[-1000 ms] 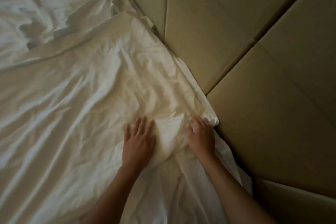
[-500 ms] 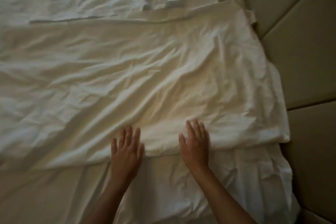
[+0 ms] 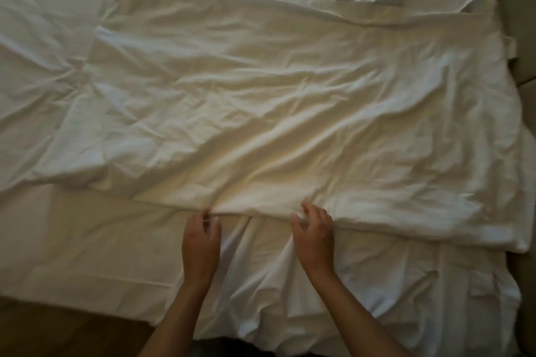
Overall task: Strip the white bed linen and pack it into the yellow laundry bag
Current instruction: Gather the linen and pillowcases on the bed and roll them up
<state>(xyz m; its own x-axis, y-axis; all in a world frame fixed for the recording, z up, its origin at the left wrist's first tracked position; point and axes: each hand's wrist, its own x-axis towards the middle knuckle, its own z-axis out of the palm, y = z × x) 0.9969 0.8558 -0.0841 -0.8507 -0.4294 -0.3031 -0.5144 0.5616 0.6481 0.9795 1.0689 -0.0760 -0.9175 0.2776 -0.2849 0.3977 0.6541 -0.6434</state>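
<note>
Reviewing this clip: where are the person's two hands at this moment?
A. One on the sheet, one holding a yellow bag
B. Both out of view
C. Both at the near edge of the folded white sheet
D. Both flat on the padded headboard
C: the left hand and the right hand curl their fingers on the near edge of the folded white sheet.

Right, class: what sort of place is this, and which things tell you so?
Probably a bedroom, perhaps a hotel room: a bed spread with a crumpled white sheet, and padded wall panels alongside it.
</note>
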